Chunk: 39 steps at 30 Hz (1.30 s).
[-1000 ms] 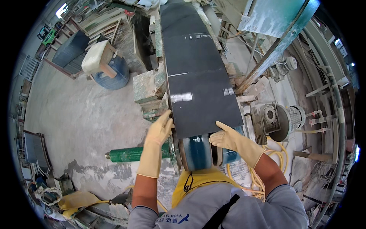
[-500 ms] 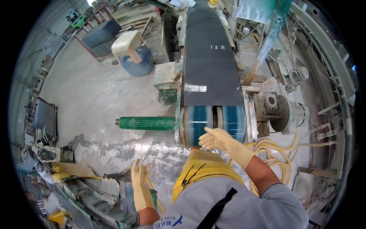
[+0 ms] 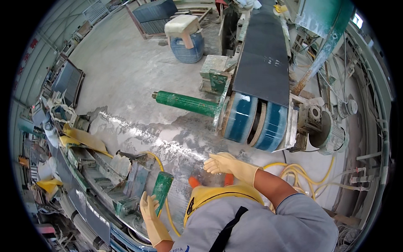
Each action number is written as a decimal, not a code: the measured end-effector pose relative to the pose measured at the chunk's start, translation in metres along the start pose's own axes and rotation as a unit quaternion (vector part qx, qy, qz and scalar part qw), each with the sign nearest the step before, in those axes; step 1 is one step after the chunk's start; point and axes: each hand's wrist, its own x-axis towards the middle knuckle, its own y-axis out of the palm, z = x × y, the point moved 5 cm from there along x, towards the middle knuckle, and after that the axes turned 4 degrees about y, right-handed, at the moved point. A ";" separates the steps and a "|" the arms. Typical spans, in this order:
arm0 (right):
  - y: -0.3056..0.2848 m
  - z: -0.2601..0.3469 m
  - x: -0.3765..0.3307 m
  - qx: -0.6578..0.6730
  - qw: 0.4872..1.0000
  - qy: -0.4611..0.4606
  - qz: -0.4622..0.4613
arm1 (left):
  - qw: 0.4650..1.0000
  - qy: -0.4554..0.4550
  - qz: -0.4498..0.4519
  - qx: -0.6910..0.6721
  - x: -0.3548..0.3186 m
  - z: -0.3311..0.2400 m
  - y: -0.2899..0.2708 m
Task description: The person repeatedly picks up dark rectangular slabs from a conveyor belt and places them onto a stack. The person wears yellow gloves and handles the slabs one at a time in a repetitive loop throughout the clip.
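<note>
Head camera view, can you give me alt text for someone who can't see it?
Seen from above, a person in yellow rubber gloves rests the left hand on a green bar at a low machine, while the right hand hangs open over the wet concrete floor. Ahead, a dark conveyor belt runs over blue rollers.

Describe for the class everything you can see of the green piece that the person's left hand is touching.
The green piece is a short, narrow bar or roller end with a flat-looking, dusty, streaked surface, paler than the long green cylinder by the machine. It stands tilted, top leaning right, at the end of a grey-green metal frame. The left hand, in a yellowish rubber glove, rests against its lower end. A yellow hose passes close behind. Its material cannot be told.
</note>
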 end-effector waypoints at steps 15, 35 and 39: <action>0.172 -0.055 0.134 -0.060 0.995 0.070 -0.031 | 0.968 0.026 -0.178 -0.176 0.004 0.069 -0.227; 0.351 -0.107 0.233 -0.188 0.975 0.104 -0.049 | 0.487 0.034 -0.288 -0.824 0.024 0.279 -0.458; 0.344 -0.098 0.241 -0.185 0.976 0.098 -0.059 | 0.675 -0.003 -0.275 -0.684 0.018 0.208 -0.447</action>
